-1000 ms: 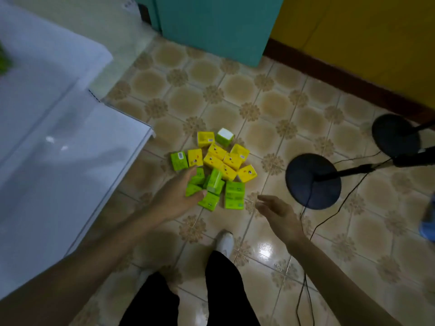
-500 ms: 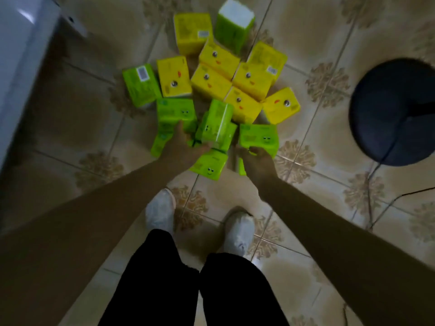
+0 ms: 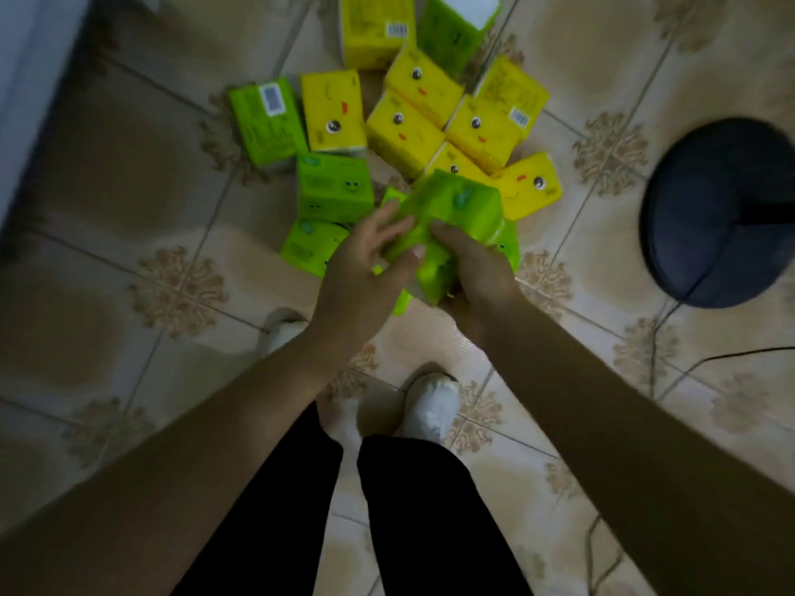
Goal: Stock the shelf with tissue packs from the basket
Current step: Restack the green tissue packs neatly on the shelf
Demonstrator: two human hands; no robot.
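Note:
Several green and yellow tissue packs lie in a heap on the tiled floor in front of my feet. My left hand [image 3: 365, 268] and my right hand [image 3: 473, 268] both grip green packs [image 3: 451, 208] lifted a little above the heap's near edge, thumb over one pack, fingers curled round another. How many packs they hold is hard to tell. More green packs [image 3: 335, 187] lie just left of them. Yellow packs [image 3: 404, 131] with printed faces lie beyond. No basket is in view.
A white shelf edge [image 3: 26, 101] runs along the far left. A dark round stand base [image 3: 722, 212] with a cable [image 3: 688, 367] sits on the floor at right. My white shoes [image 3: 430, 406] stand just below the heap.
The camera has dropped closer to the heap. Both hands have gone from reaching to closing on green packs and raising them off the floor.

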